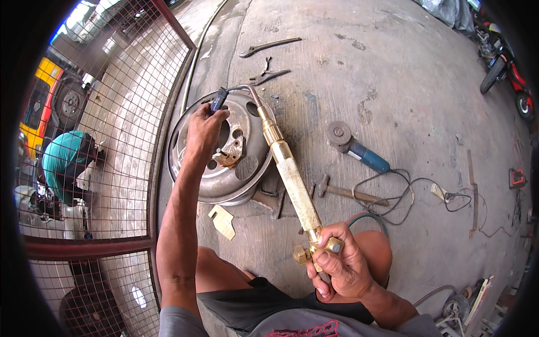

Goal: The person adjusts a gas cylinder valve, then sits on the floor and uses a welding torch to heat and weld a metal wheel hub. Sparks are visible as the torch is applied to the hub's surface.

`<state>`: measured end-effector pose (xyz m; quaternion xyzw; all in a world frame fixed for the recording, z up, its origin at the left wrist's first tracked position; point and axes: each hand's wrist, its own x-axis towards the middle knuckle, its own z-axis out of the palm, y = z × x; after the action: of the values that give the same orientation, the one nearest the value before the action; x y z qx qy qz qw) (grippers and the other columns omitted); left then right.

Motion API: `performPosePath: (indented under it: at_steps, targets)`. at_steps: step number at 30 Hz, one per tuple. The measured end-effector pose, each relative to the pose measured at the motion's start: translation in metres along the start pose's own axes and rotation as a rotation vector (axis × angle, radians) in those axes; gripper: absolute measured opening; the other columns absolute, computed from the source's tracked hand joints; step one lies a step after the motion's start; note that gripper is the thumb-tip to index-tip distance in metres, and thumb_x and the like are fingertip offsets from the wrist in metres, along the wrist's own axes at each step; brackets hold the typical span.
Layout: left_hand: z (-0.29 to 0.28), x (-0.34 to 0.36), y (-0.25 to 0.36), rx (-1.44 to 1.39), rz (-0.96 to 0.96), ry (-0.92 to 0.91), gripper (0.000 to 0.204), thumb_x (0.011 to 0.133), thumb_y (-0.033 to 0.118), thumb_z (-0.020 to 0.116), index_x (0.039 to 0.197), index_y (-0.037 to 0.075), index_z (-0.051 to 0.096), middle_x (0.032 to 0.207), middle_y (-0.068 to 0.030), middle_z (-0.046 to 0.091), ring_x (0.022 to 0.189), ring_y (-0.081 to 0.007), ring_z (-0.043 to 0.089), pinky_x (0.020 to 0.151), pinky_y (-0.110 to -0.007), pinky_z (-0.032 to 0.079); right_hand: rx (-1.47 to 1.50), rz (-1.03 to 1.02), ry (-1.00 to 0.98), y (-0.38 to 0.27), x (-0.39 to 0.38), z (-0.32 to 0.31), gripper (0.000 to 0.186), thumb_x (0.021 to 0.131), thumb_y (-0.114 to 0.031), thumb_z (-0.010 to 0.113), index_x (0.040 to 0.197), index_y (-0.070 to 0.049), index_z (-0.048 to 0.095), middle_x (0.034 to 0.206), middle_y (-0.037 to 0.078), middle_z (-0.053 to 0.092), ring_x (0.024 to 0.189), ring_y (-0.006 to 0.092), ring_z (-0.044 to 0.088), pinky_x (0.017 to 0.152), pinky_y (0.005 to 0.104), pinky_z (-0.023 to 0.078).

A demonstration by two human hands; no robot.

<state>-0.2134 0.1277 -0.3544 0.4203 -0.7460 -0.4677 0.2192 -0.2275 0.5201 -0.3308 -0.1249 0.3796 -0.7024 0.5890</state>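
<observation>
My right hand (343, 263) is wrapped round the valve end of a brass gas torch (296, 182), thumb and fingers at its knobs. The torch slants up and away to the left, and its thin bent nozzle ends near my left hand (204, 129). That hand is closed on a small dark blue lighter (219, 100), held right at the nozzle tip. No flame can be made out. Below both lies a grey steel wheel rim (254, 145) on the floor. A rusty metal plate (231, 153) with a stud sits at its hub.
An adjustable wrench (270, 47) and locking pliers (270, 76) lie beyond the wheel. To the right are an angle grinder (365, 156) with its cord and a hammer (356, 194). A yellowish cut-out piece (223, 222) lies nearer. Behind a mesh gate (153, 196) at left, a person (66, 160) bends down.
</observation>
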Motion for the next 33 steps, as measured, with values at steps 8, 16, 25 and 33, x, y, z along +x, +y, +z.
performPosePath:
  at_steps: [8, 16, 25, 33]
  targets:
    - [0.001, 0.0, 0.028, 0.185, -0.119, -0.024, 0.085, 0.079, 0.073, 0.073, 0.102, -0.008, 0.068, 0.078, -0.0056, 0.058, 0.07, -0.016, 0.054, 0.069, -0.032, 0.043, 0.022, -0.026, 0.009, -0.001, -0.004, -0.002, 0.023, 0.108, -0.023, 0.06, 0.121, -0.019, 0.041, 0.082, 0.006, 0.06, 0.051, 0.0056, 0.055, 0.034, 0.0219, 0.038]
    - [0.006, 0.004, 0.018, 0.228, -0.034, 0.043, 0.097, 0.081, 0.077, 0.065, 0.106, -0.016, 0.067, 0.089, -0.0223, 0.067, 0.091, -0.0341, 0.064, 0.094, -0.046, 0.048, 0.048, -0.055, 0.007, 0.002, -0.006, -0.003, 0.023, 0.108, -0.021, 0.059, 0.122, -0.019, 0.041, 0.083, 0.007, 0.061, 0.051, 0.0065, 0.056, 0.034, 0.0219, 0.039]
    - [0.025, -0.043, 0.007, -0.018, -0.256, -0.173, 0.063, 0.086, 0.067, 0.069, 0.08, 0.004, 0.063, 0.071, -0.0001, 0.049, 0.061, -0.011, 0.042, 0.054, -0.03, 0.032, 0.092, -0.088, 0.041, 0.0, -0.005, -0.007, 0.024, 0.108, -0.02, 0.059, 0.123, -0.02, 0.04, 0.087, 0.011, 0.062, 0.049, 0.0083, 0.055, 0.034, 0.0228, 0.04]
    - [0.021, -0.007, 0.015, -0.119, -0.312, -0.094, 0.064, 0.084, 0.069, 0.069, 0.077, 0.006, 0.057, 0.063, 0.0019, 0.04, 0.053, -0.012, 0.035, 0.05, -0.032, 0.028, 0.079, -0.049, 0.009, 0.001, -0.003, -0.005, 0.024, 0.108, -0.02, 0.059, 0.123, -0.02, 0.04, 0.086, 0.011, 0.062, 0.048, 0.0082, 0.055, 0.034, 0.0229, 0.039]
